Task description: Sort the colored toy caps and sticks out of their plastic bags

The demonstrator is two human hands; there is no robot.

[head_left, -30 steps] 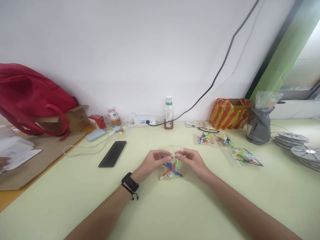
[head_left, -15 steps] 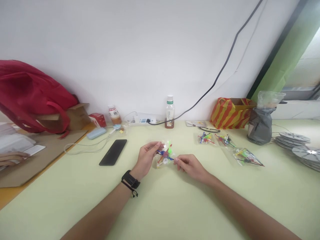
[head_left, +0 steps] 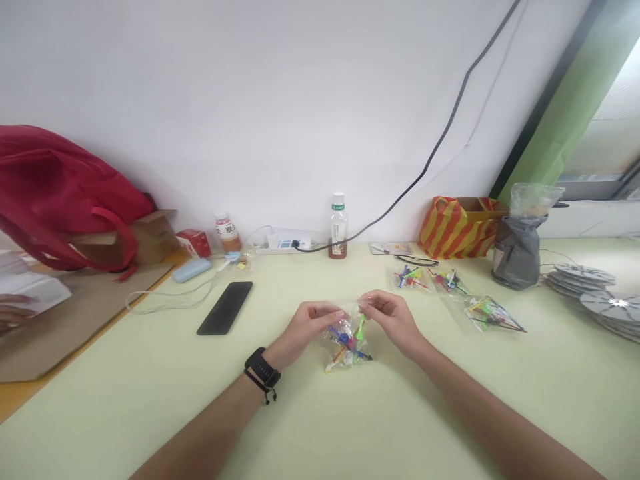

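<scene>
A small clear plastic bag (head_left: 349, 347) with blue, green, red, white and yellow plastic pieces inside hangs between my hands, low over the pale green table (head_left: 320, 427). My left hand (head_left: 311, 328) pinches its upper left edge; a black watch and a dark cord bracelet are on that wrist. At the upper right corner, the fingertips of my right hand (head_left: 389, 319) are closed on the bag, right above a bright green piece. Whether the bag is sealed or torn I cannot tell.
More bags of coloured pieces (head_left: 493, 313) lie to the right, near stacked round discs (head_left: 607, 303). A black phone (head_left: 225, 308) lies left. Behind stand a drink bottle (head_left: 339, 227), a power strip (head_left: 287, 240) and a striped bag (head_left: 457, 227). Another person's hand (head_left: 15, 310) is at far left.
The bag has come nearer to me and turned. My right hand has moved from its lower right side up to its top corner. At far left, the other person's papers have shifted.
</scene>
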